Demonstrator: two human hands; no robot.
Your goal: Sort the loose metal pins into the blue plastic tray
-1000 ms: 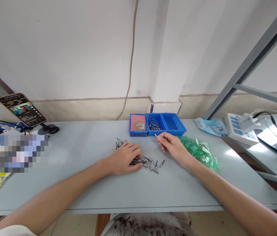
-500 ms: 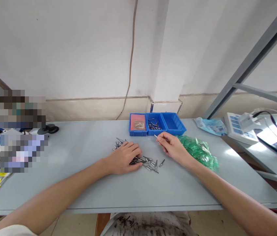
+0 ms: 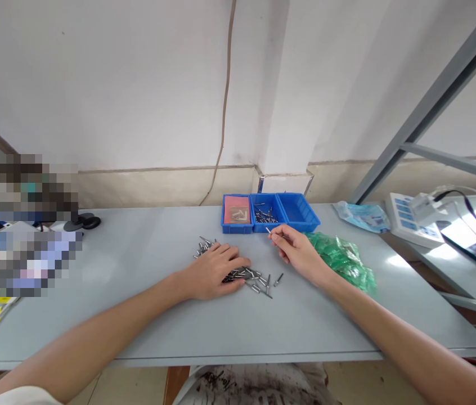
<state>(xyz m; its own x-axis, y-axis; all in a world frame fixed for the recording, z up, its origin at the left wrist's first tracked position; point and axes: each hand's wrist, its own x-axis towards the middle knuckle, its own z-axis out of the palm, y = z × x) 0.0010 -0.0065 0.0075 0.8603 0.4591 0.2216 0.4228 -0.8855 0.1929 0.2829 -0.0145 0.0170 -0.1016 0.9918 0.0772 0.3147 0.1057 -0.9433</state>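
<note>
Metal pins [image 3: 259,279] lie heaped under and beside your left hand [image 3: 216,271], which rests palm down, fingers bent (whether it grips any cannot be told). Your right hand [image 3: 295,250] pinches one slender, shiny pin [image 3: 268,230] just before the rectangular blue plastic bins [image 3: 236,229]. Crinkled, translucent green plastic [image 3: 343,259] lies beside your right wrist.

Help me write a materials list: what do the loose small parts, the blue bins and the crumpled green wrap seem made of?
Small parts: likely metal, shiny, from their silvery glints; which metal is unclear.
Blue bins: probably moulded plastic, smooth, from the even colour and thin walls.
Green wrap: seemingly thin plastic film, glossy, from its creases and sharp highlights.
</note>
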